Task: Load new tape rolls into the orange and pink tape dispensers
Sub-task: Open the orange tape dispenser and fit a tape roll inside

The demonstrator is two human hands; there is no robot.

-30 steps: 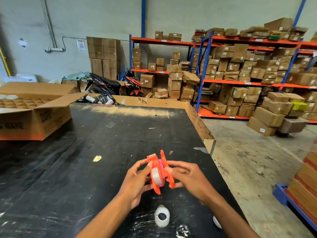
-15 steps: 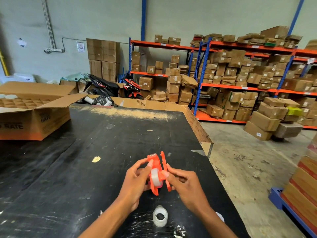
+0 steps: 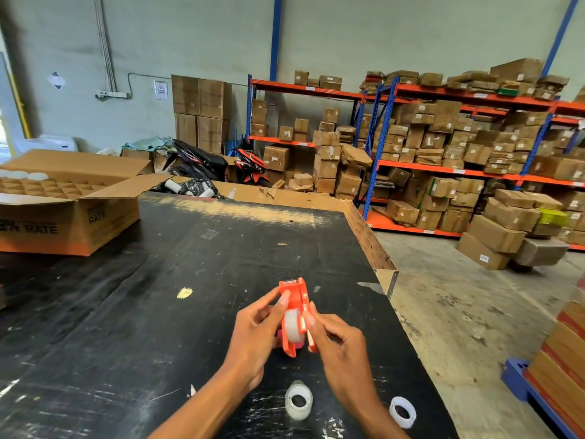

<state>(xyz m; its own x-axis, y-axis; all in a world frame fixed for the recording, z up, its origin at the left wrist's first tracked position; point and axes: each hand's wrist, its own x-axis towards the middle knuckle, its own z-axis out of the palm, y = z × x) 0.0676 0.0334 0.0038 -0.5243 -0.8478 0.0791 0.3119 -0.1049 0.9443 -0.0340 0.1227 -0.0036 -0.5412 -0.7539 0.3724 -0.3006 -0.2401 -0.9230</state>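
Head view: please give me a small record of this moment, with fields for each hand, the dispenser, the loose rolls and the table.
left hand: grips the orange dispenser on its left side, thumb on top
right hand: pinches the dispenser's right side
orange dispenser: held above the table, a clear tape roll seated inside it
pink part: only a sliver shows behind the dispenser
loose rolls: two, one between the forearms, one right of the right forearm
table: black, scuffed
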